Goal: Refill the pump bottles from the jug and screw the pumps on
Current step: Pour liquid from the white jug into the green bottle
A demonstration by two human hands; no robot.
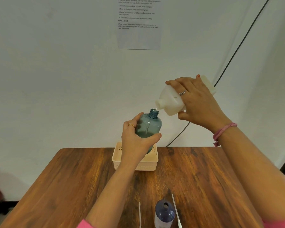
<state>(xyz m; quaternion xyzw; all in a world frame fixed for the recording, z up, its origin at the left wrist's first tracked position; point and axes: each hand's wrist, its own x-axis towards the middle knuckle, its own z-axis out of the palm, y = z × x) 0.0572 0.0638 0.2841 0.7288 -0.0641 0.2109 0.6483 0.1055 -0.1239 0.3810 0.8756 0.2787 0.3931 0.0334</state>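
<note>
My left hand [135, 137] grips a translucent teal pump bottle [149, 127], held up in the air above the table with its open threaded neck pointing up. My right hand [197, 102] holds a white jug [171, 102] tilted steeply, spout down and left, right over the teal bottle's mouth. A thin clear stream runs from the spout into the neck. A second, dark blue bottle [164, 213] stands open near the table's front edge. Two white pump tubes lie beside the blue bottle, one on its left [139, 214] and one on its right [176, 209].
A cream plastic basket [148, 163] sits at the far middle of the brown wooden table [72, 178], just below the raised bottle. A printed sheet [138, 23] hangs on the white wall. A black cable [237, 50] runs down the wall at the right.
</note>
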